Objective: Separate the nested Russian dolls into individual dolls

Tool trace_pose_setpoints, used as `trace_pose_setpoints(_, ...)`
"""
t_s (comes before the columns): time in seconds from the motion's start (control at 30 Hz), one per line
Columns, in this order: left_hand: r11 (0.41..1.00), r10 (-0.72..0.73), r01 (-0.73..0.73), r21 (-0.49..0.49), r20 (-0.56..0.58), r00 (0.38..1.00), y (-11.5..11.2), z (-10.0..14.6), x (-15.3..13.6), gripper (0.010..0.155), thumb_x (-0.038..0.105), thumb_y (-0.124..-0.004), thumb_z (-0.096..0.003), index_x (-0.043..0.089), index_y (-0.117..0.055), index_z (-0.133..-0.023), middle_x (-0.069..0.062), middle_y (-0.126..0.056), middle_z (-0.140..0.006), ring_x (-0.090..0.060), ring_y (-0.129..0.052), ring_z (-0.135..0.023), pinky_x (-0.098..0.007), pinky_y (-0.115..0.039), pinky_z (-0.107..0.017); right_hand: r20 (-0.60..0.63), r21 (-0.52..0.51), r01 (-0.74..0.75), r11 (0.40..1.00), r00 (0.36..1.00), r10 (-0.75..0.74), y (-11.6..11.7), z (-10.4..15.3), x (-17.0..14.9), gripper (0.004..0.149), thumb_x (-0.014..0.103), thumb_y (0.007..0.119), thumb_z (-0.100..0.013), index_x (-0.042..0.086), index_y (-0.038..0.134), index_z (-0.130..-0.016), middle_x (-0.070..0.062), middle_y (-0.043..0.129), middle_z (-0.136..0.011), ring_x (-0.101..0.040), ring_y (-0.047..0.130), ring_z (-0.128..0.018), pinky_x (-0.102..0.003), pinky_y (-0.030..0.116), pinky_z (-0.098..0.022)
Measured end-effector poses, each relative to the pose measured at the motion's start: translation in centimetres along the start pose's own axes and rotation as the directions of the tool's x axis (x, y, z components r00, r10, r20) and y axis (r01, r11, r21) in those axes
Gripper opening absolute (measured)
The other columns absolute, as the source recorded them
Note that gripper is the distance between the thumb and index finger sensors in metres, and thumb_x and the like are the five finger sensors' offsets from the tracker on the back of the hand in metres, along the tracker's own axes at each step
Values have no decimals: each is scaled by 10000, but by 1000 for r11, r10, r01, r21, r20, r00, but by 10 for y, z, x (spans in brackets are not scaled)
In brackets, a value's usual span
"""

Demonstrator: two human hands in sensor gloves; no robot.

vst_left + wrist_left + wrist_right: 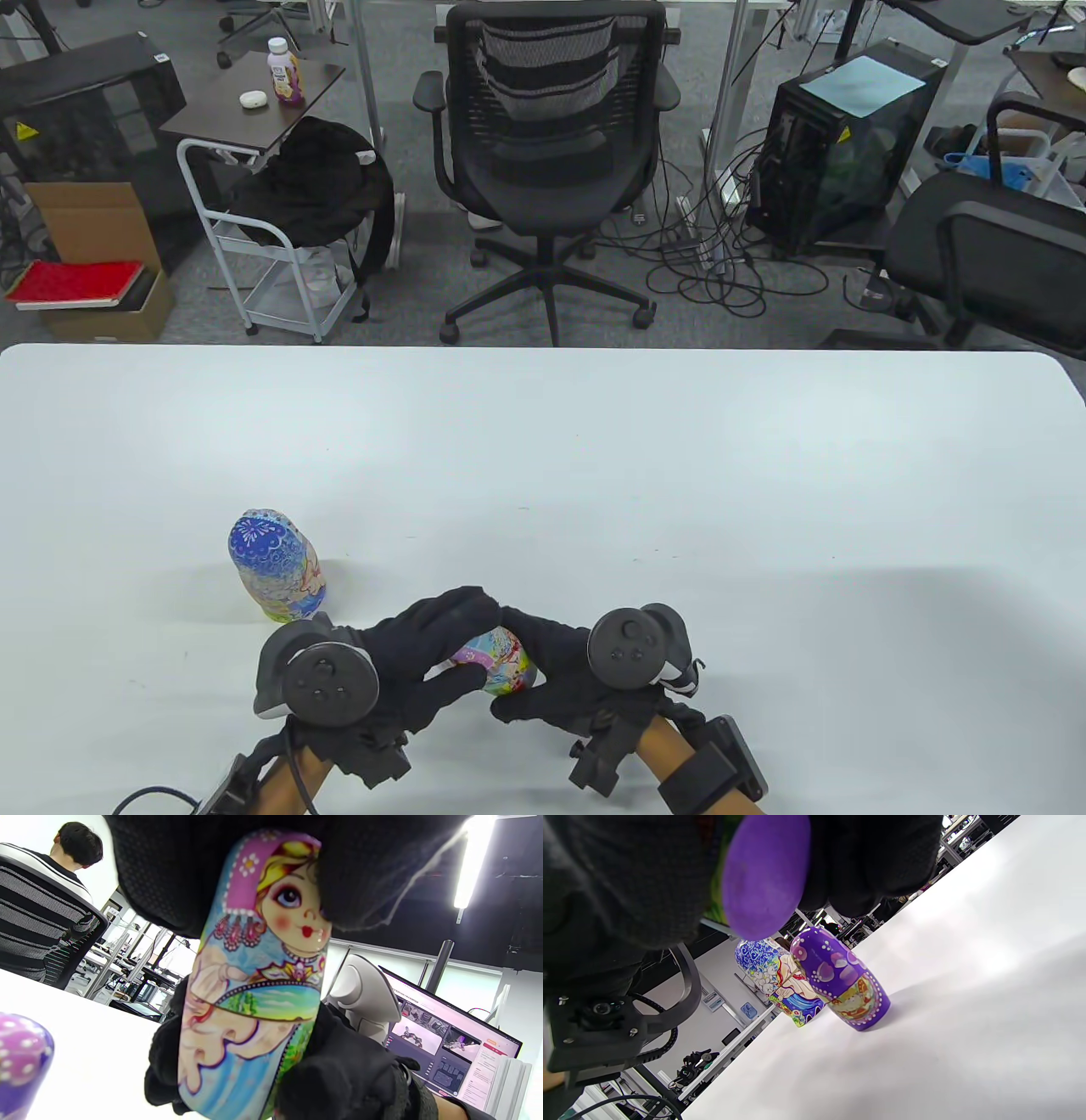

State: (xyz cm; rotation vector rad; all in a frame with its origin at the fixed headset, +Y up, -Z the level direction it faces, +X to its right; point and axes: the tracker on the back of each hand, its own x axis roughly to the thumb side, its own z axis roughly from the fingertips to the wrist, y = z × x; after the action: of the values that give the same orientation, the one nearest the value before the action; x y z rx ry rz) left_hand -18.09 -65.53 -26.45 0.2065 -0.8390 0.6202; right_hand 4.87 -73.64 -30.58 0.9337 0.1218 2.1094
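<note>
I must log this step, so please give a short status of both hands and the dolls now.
Left hand and right hand both grip the pink-scarf doll, still closed. Blue doll and purple doll stand on the table. Nothing in the way.

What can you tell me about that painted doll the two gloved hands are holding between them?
The doll is glossy and painted: pink headscarf, blonde hair, a face with red lips, a pale blue and cream dress with a green landscape panel. A thin seam crosses its middle and looks closed. It is held above the white table, tilted. The left hand grips its head end and the right hand its base end. In the right wrist view its underside shows purple.
</note>
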Motion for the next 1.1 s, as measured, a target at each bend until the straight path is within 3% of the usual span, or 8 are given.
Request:
trace_pose_setpoints(0.17, 1000, 18, -17, -17, 19, 1000, -2, -1, 2, 677, 426, -824, -539, 168, -578, -1115, -225, -689, -1107, -431, -869, -865, -454, -821, -643, 0, 25, 34, 999, 999, -34, 0, 0, 1, 909, 474, 948, -349, 61, 550, -1054, -206, 837, -946, -422, 854, -852, -509, 753, -646)
trace_pose_setpoints(0.57, 995, 28, -30, 94, 23, 999, 6, 2, 2, 693, 428, -845, -528, 184, -576, -1119, -227, -708, -1094, -422, -897, -842, -444, -844, -624, 0, -8, 100, 995, 995, -100, -1, 0, 4, 956, 520, 912, -368, 95, 457, -1094, -208, 775, -996, -417, 809, -890, -502, 723, -664)
trace_pose_setpoints(0.87, 979, 12, -13, 205, 3, 1000, 38, 5, 0, 692, 433, -838, -535, 180, -573, -1122, -228, -709, -1095, -420, -900, -839, -444, -842, -624, -1, -67, 84, 994, 996, -84, -17, 5, 0, 1016, 571, 893, -357, 96, 407, -1113, -236, 723, -1036, -447, 756, -924, -530, 684, -683)
trace_pose_setpoints(1.1, 952, -140, 177, 251, -158, 977, 64, 4, -18, 690, 424, -839, -544, 167, -572, -1126, -240, -702, -1098, -442, -892, -835, -459, -835, -621, -62, -124, -9, 992, 998, 1, -26, 9, -11, 1004, 578, 891, -361, 85, 434, -1107, -241, 746, -1018, -450, 774, -905, -532, 694, -669)
